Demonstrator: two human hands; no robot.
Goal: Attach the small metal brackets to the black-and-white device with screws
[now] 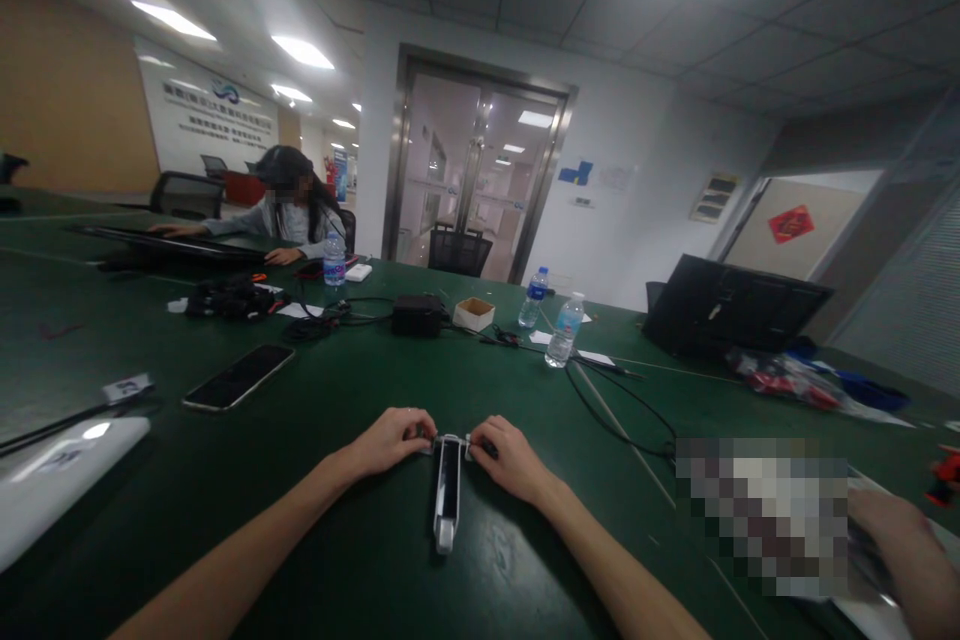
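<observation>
A long, narrow white object with a dark slot down its middle (pixel 448 490) lies on the green table, its rounded white end toward me. I cannot tell exactly what it is. Small pale tabs stick out on both sides of its far end. My left hand (pixel 396 440) has its fingers curled in a pinch at the left tab. On the other side, the fingers of my right hand (pixel 508 455) close around the right tab, where something small and dark shows. The fingers partly hide both tabs.
A phone (pixel 240 378) lies to the left, near a glossy white object (pixel 67 480). Ahead stand a black box (pixel 417 316), a small open box (pixel 474 314) and water bottles (pixel 565 330), among cables. Another person's hand (pixel 900 540) is at right; a person (pixel 289 205) sits across.
</observation>
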